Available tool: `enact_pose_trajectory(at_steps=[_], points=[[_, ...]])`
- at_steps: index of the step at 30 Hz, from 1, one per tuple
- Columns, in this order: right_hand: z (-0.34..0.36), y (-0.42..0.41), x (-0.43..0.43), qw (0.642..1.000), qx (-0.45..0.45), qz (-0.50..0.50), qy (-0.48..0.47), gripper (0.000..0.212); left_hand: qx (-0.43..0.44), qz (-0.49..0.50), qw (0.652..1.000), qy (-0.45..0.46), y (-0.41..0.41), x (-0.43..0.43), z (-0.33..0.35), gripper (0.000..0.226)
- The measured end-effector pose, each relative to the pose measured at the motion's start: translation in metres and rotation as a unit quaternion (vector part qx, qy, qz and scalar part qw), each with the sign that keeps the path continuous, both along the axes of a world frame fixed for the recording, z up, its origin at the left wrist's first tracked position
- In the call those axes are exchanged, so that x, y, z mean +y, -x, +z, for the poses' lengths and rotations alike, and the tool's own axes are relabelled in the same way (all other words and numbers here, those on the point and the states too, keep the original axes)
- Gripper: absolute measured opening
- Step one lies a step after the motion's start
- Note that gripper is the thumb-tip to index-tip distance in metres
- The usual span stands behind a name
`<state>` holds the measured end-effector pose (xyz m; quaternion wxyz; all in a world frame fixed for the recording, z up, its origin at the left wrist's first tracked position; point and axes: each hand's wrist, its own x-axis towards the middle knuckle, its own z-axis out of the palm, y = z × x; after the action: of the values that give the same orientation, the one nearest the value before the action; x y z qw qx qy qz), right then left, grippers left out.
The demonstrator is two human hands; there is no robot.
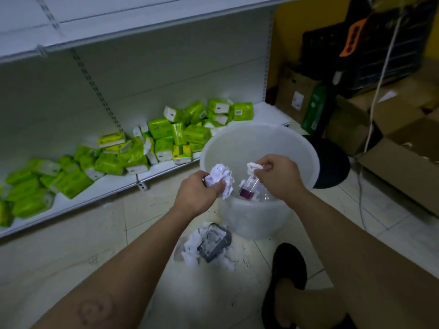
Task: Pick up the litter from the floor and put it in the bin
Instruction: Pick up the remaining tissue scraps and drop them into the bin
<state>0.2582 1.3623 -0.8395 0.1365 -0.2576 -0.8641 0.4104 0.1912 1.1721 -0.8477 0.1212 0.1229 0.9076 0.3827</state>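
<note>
Clutching a crumpled paper ball (218,180) in the left grip (197,193), pinching a white scrap (255,166) in the right grip (280,176), both over the white bin (237,131). Just let go well inside the rim; 1 litter pile (211,243) waiting on the floor (71,233).

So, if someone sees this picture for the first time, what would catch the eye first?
Probably the two hands in the middle, over the white bin: the left hand grips a crumpled paper ball and the right hand pinches a small white scrap. Next, the bright green packs heaped on the low shelf at left, and the pile of litter on the floor just before the bin.
</note>
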Motion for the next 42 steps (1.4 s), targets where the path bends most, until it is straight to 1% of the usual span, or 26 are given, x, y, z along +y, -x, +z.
enact_pose_trajectory(at_steps=[1, 2, 3, 4, 5, 6, 7, 10, 13, 16, 19, 22, 26, 31, 36, 39, 40, 41, 42], points=[[-0.004, 0.003, 0.003, 1.000, -0.017, 0.008, -0.007, 0.027, -0.002, 0.005, 1.000, -0.005, 0.004, 0.012, -0.001, 0.036], [-0.009, 0.005, 0.005, 0.999, -0.037, 0.018, -0.004, 0.045, -0.009, 0.012, 1.000, -0.015, 0.009, 0.023, -0.002, 0.040], [-0.012, 0.007, 0.007, 0.998, -0.059, 0.025, 0.003, 0.065, -0.021, 0.023, 0.999, -0.026, 0.014, 0.032, -0.004, 0.049], [-0.015, 0.008, 0.008, 0.997, -0.079, 0.027, 0.004, 0.078, -0.036, 0.035, 0.998, -0.032, 0.017, 0.040, -0.006, 0.061], [-0.017, 0.008, 0.009, 0.995, -0.095, 0.028, -0.001, 0.084, -0.048, 0.044, 0.997, -0.030, 0.019, 0.044, -0.009, 0.073], [-0.018, 0.008, 0.009, 0.994, -0.108, 0.032, -0.006, 0.084, -0.051, 0.045, 0.997, -0.019, 0.020, 0.045, -0.013, 0.080], [-0.020, 0.008, 0.008, 0.991, -0.123, 0.043, -0.010, 0.081, -0.047, 0.040, 0.998, -0.004, 0.020, 0.043, -0.016, 0.081], [-0.024, 0.002, -0.005, 0.985, -0.149, 0.087, -0.022, 0.071, -0.009, 0.023, 0.998, 0.054, 0.014, 0.025, -0.024, 0.072], [-0.025, -0.001, -0.030, 0.984, -0.137, 0.107, -0.023, 0.066, 0.011, -0.002, 0.995, 0.102, 0.008, -0.006, -0.024, 0.063], [-0.025, -0.006, -0.062, 0.982, -0.120, 0.138, -0.042, 0.064, -0.018, -0.029, 0.987, 0.156, -0.002, -0.046, -0.023, 0.055], [-0.030, -0.017, -0.094, 0.969, -0.124, 0.205, -0.059, 0.060, -0.054, -0.030, 0.980, 0.191, -0.017, -0.090, -0.026, 0.051], [-0.040, -0.028, -0.120, 0.947, -0.154, 0.267, -0.085, 0.065, -0.086, -0.009, 0.975, 0.205, -0.035, -0.132, -0.034, 0.049], [-0.049, -0.034, -0.137, 0.925, -0.196, 0.299, -0.128, 0.070, -0.127, 0.033, 0.970, 0.204, -0.053, -0.176, -0.045, 0.051], [-0.062, -0.029, -0.155, 0.888, -0.271, 0.336, -0.159, 0.064, -0.168, 0.073, 0.960, 0.212, -0.067, -0.223, -0.068, 0.051], [-0.093, -0.024, -0.179, 0.829, -0.336, 0.401, -0.200, 0.057, -0.211, 0.080, 0.951, 0.210, -0.077, -0.258, -0.102, 0.047], [-0.119, -0.020, -0.184, 0.775, -0.397, 0.445, -0.210, 0.063, -0.244, 0.051, 0.939, 0.237, -0.079, -0.270, -0.128, 0.041], [-0.126, -0.018, -0.183, 0.766, -0.419, 0.446, -0.195, 0.063, -0.257, 0.035, 0.933, 0.251, -0.078, -0.273, -0.138, 0.036], [-0.134, -0.016, -0.179, 0.770, -0.429, 0.437, -0.177, 0.060, -0.269, 0.021, 0.926, 0.264, -0.076, -0.273, -0.149, 0.031], [-0.143, -0.014, -0.175, 0.785, -0.430, 0.418, -0.155, 0.053, -0.278, 0.009, 0.921, 0.273, -0.074, -0.274, -0.161, 0.028]])
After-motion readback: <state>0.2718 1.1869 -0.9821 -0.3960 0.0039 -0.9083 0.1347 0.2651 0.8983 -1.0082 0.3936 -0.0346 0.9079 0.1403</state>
